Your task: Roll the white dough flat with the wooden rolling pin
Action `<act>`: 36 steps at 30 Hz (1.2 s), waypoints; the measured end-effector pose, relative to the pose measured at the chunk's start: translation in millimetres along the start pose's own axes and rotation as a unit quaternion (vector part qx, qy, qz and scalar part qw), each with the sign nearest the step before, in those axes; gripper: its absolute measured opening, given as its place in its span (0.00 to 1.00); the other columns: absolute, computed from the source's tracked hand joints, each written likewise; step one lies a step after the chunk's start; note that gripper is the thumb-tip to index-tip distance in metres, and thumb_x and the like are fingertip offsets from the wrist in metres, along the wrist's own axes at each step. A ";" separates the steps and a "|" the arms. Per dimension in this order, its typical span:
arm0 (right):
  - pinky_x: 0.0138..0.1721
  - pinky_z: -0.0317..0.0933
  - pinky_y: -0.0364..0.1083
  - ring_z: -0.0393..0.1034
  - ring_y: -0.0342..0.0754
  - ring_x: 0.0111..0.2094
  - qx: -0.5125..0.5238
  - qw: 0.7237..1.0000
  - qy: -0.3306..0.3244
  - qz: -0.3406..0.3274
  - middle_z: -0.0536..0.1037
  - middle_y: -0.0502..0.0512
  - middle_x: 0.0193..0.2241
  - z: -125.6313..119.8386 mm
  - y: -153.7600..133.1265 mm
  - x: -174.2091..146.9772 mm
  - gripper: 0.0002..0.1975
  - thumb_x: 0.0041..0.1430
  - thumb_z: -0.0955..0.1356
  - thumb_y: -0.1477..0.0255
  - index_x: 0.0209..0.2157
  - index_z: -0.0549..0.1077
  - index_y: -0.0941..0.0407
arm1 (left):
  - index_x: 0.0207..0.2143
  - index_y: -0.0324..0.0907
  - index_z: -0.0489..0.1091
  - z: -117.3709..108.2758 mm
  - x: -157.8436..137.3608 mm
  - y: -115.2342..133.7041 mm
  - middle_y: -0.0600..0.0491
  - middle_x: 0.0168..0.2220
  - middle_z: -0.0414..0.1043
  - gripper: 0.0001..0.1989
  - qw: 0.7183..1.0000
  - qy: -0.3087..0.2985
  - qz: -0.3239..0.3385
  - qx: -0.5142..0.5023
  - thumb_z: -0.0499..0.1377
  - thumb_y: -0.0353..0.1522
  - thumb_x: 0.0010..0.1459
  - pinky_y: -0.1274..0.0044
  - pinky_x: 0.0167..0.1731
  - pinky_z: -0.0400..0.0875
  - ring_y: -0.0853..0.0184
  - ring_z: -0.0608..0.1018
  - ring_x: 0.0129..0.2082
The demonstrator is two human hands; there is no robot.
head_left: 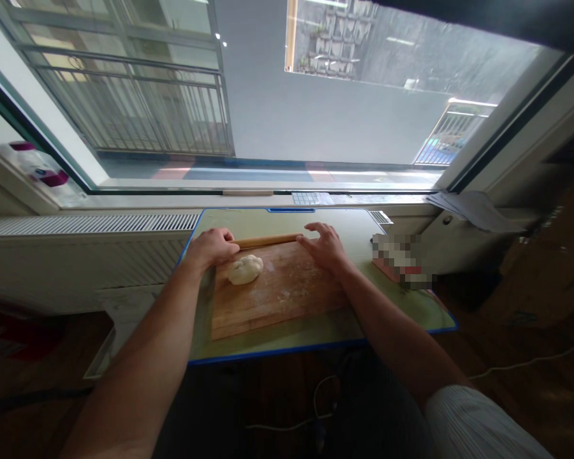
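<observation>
A slim wooden rolling pin (268, 241) lies along the far edge of a wooden cutting board (287, 312). My left hand (213, 247) is closed around its left end. At the right end, the thumb of my right hand (325, 247) touches the pin, while the other fingers are spread and raised. A lump of pale dough (245, 269) sits on the board's left part, just below my left hand. White flour is scattered over the middle and right of the board.
The board rests on a small green table (268, 344) with a blue edge. On its right is a blurred-out item (402, 261). A radiator (90, 223) and window sill stand behind, with a bottle (43, 169) at left and papers (473, 210) at right. A white cable (287, 426) runs below.
</observation>
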State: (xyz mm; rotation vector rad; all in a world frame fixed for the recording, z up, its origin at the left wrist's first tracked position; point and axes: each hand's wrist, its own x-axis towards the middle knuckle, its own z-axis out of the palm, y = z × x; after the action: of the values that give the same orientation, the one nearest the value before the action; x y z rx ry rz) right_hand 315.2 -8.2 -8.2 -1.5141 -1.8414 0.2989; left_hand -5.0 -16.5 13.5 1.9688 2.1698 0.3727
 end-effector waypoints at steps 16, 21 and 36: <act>0.68 0.58 0.62 0.67 0.62 0.64 -0.081 0.985 0.046 -0.146 0.80 0.55 0.60 -16.0 -4.4 -4.0 0.21 0.56 0.79 0.66 0.52 0.84 0.46 | 0.37 0.47 0.75 -13.2 -27.7 22.7 0.50 0.42 0.80 0.11 0.969 0.143 0.177 -0.101 0.62 0.36 0.48 0.67 0.46 0.74 0.56 0.80 0.43; 0.66 0.56 0.60 0.70 0.59 0.59 -0.101 0.975 -0.001 -0.200 0.85 0.52 0.52 -25.5 -19.6 -12.2 0.11 0.59 0.78 0.64 0.44 0.85 0.47 | 0.37 0.46 0.76 -15.9 -36.2 29.0 0.51 0.40 0.79 0.11 0.964 0.113 0.212 -0.118 0.62 0.35 0.48 0.67 0.45 0.75 0.57 0.79 0.42; 0.48 0.68 0.51 0.76 0.57 0.48 -0.117 0.990 -0.081 0.001 0.85 0.55 0.43 -17.6 -2.2 -4.3 0.11 0.63 0.74 0.61 0.45 0.84 0.48 | 0.53 0.45 0.76 -11.7 -45.1 25.5 0.50 0.47 0.80 0.28 0.948 0.013 0.192 -0.254 0.67 0.49 0.54 0.64 0.55 0.74 0.55 0.81 0.50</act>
State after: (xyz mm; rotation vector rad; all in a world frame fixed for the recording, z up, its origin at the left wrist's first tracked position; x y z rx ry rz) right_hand 325.2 -17.4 4.0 -1.6916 -2.0624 0.2161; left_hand 20.2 -59.9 31.1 2.0537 1.4769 0.9159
